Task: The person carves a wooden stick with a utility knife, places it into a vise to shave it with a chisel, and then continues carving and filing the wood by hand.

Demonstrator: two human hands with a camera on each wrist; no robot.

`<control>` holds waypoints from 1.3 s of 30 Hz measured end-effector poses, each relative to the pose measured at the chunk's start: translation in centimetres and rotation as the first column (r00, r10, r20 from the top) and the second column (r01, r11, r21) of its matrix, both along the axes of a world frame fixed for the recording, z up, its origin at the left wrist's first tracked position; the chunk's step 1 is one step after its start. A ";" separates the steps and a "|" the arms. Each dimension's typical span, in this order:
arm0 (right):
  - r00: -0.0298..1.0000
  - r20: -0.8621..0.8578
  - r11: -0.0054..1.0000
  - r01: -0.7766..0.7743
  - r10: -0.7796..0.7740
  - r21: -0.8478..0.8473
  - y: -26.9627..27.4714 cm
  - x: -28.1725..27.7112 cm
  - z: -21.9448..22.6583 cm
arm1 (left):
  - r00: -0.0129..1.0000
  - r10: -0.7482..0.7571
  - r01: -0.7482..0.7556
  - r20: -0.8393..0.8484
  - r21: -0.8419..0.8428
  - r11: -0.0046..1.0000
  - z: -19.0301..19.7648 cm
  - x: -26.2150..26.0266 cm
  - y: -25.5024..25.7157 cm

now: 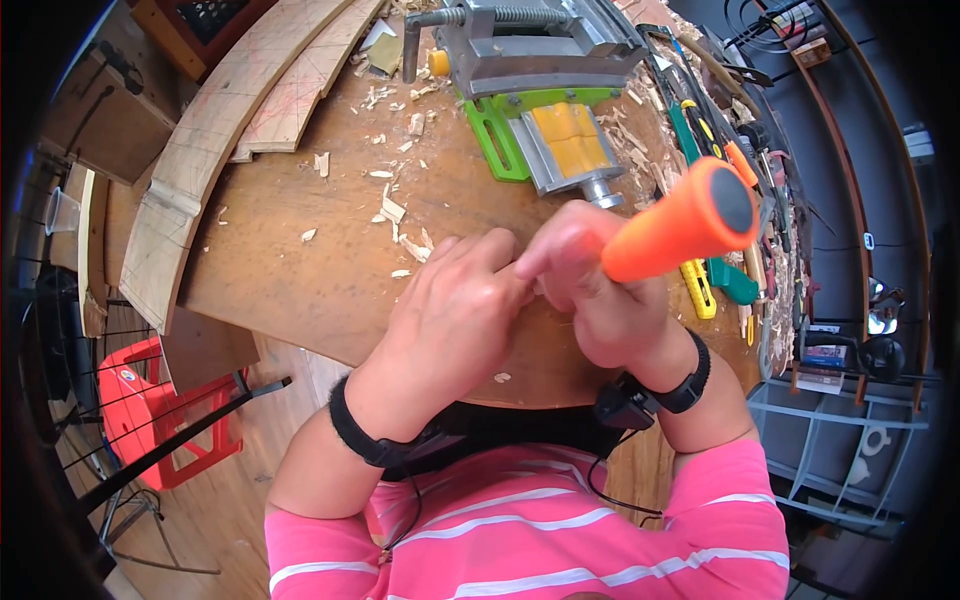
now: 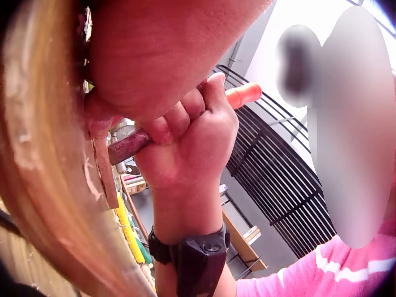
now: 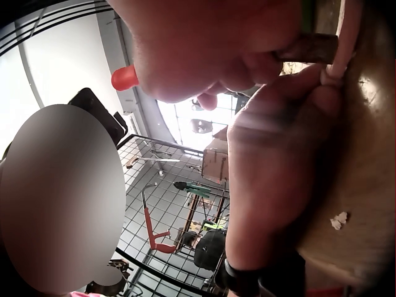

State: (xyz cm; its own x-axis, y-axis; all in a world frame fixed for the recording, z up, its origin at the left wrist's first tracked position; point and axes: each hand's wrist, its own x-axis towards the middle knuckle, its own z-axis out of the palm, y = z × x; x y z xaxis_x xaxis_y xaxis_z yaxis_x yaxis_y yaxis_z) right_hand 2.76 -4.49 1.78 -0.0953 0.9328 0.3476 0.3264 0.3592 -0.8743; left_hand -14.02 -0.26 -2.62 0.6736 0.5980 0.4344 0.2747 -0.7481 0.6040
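My right hand (image 1: 620, 315) grips a chisel by its orange handle (image 1: 670, 235), whose dark butt end points up and to the right in the head view. Below that fist, the flat steel blade (image 2: 129, 147) comes out in the left wrist view, its end close to a thin strip of wood (image 2: 102, 170). Beside it, my left hand (image 1: 455, 310) bends its fingers low over the workbench (image 1: 290, 270). In the right wrist view, its fingertips (image 3: 331, 83) hold the wood strip near the blade. From the head view both hands hide the strip.
A grey metal vise (image 1: 550, 65) with green and yellow parts stands at the back. Curved boards (image 1: 225, 120) lie along the left. To the right are a yellow utility knife (image 1: 697, 288) and several tools. Wood chips (image 1: 393, 210) litter the bench; a red stool (image 1: 150, 410) stands below left.
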 end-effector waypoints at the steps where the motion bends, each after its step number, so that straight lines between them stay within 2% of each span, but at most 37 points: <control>1: 0.998 -0.068 1.000 -0.016 0.014 -0.026 -0.4 0.3 0.1 | 1.000 0.006 -0.007 -0.012 -0.008 1.000 0.0 0.1 0.0; 2: 0.991 -0.134 0.998 -0.030 0.023 -0.052 -0.8 0.5 0.2 | 1.000 0.004 -0.005 -0.013 -0.007 1.000 0.1 0.1 0.0; 4: 0.989 -0.150 0.999 -0.022 0.015 -0.047 -1.5 0.9 0.0 | 1.000 0.013 -0.012 0.020 -0.055 0.998 0.2 0.2 -0.1; 6: 0.935 -0.354 0.991 -0.053 0.005 -0.126 -2.2 2.0 -0.9 | 1.000 0.005 -0.003 0.023 -0.050 0.999 -0.1 0.1 0.0; 8: 0.926 -0.377 0.996 -0.008 -0.026 -0.088 -2.5 1.8 -1.4 | 1.000 -0.001 0.002 0.030 -0.048 0.999 -0.3 0.1 0.1; 11: 0.910 -0.412 0.994 -0.073 0.031 -0.086 -2.0 2.0 -1.0 | 1.000 0.005 -0.004 0.027 -0.045 0.999 -0.1 0.2 0.1; 13: 0.975 -0.221 0.991 -0.033 0.004 -0.130 -0.9 0.9 0.3 | 0.999 0.039 -0.039 -0.006 -0.052 0.998 0.3 0.2 -0.2; 14: 0.974 -0.224 0.990 -0.038 0.007 -0.133 -0.4 0.6 0.6 | 0.999 0.043 -0.044 -0.010 -0.054 0.998 0.2 0.2 -0.1; 16: 0.994 -0.106 0.983 -0.021 0.001 -0.184 0.2 0.3 0.8 | 0.999 0.039 -0.039 0.023 -0.015 0.999 0.1 0.4 -0.1; 20: 1.000 0.009 0.992 -0.001 0.002 -0.124 1.0 0.0 0.4 | 0.998 0.033 -0.034 0.052 0.009 0.999 0.3 0.1 -0.1; 22: 0.998 -0.061 0.992 0.001 -0.009 -0.129 0.1 0.2 0.1 | 0.999 0.030 -0.030 0.024 0.012 0.999 0.0 0.2 -0.1; 28: 0.954 -0.298 1.000 -0.031 0.031 0.004 -3.0 1.7 -1.7 | 0.999 0.015 -0.013 0.048 -0.039 0.999 0.1 0.3 0.0; 30: 0.948 -0.316 0.999 -0.012 0.027 0.049 -3.2 2.2 -2.2 | 0.999 0.016 -0.014 0.044 -0.041 0.999 0.0 0.3 0.0; 32: 0.823 -0.562 0.989 -0.137 0.081 -0.057 -2.8 3.1 -2.1 | 0.999 0.012 -0.011 0.037 -0.041 0.999 -0.1 0.2 -0.1; 34: 0.844 -0.532 0.983 -0.151 0.071 -0.107 -1.7 3.2 -0.9 | 0.999 0.019 -0.017 0.038 -0.037 0.999 -0.1 0.2 0.1; 36: 0.748 -0.664 0.964 -0.189 0.018 -0.187 -0.9 3.2 -0.7 | 0.999 0.014 -0.012 0.038 -0.029 0.999 -0.3 0.3 0.0; 37: 0.809 -0.587 0.971 -0.126 -0.018 -0.204 -1.2 3.1 -0.3 | 0.999 0.014 -0.013 0.038 -0.027 1.000 -0.4 0.3 0.1; 39: 0.823 -0.568 0.976 -0.136 0.017 -0.169 -2.3 4.2 -0.4 | 0.999 0.003 -0.001 0.048 -0.038 0.999 -0.3 0.3 0.2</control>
